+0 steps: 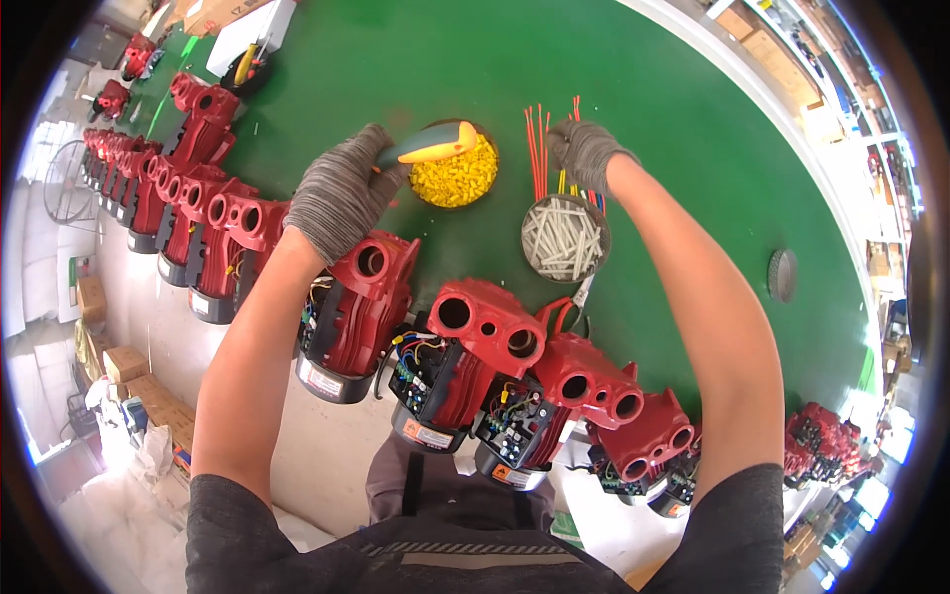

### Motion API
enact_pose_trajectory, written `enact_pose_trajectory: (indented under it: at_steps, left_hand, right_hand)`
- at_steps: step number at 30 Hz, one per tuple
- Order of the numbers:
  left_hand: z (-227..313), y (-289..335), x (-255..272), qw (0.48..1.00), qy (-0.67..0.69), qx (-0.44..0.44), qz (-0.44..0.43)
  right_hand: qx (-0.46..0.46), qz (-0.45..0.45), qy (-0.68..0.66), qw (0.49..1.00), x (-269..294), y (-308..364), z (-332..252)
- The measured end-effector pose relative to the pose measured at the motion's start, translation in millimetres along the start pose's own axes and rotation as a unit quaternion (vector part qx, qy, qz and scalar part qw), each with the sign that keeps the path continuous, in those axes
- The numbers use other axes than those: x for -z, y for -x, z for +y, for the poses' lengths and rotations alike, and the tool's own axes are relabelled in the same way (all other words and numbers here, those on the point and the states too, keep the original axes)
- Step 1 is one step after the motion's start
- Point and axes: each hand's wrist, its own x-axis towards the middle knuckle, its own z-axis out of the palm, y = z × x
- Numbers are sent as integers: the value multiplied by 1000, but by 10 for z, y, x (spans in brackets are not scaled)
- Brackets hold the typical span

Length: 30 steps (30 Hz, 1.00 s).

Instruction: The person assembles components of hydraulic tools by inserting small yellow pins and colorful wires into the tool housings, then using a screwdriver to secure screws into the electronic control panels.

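My left hand (341,193), in a grey knitted glove, is closed around pliers (435,148) with orange and grey-green handles. Their jaws cannot be made out. Below the pliers sits a round bowl of small yellow connectors (457,180). My right hand (586,155), gloved the same way, is curled over a bunch of coloured wires, beside several red wires (537,148). Its fingertips are partly hidden, and whatever they pinch does not show. Just nearer to me stands a round dish of pale grey sleeves (564,238).
Red pump-like housings with exposed wiring (485,327) line the near edge of the green table (683,89). Scissors with red handles (564,315) lie behind them. A dark round lid (782,275) is at the right, a white box (249,38) at the far left.
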Motion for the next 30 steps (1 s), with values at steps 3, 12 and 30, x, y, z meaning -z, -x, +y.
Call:
enact_pose_trajectory:
  at_steps: [3,12,30]
  left_hand:
    - [-18,37,9,1000,12,-5,3]
    - [7,105,-102,998,-11,-67,17]
    - [-444,118,-165,993,93,-26,71]
  right_hand:
    - [93,29,148,984,-387,-156,-73]
    - [190,-43,478,856,-471,-310,-17]
    - [-300,4,49,953,650,2155,2085]
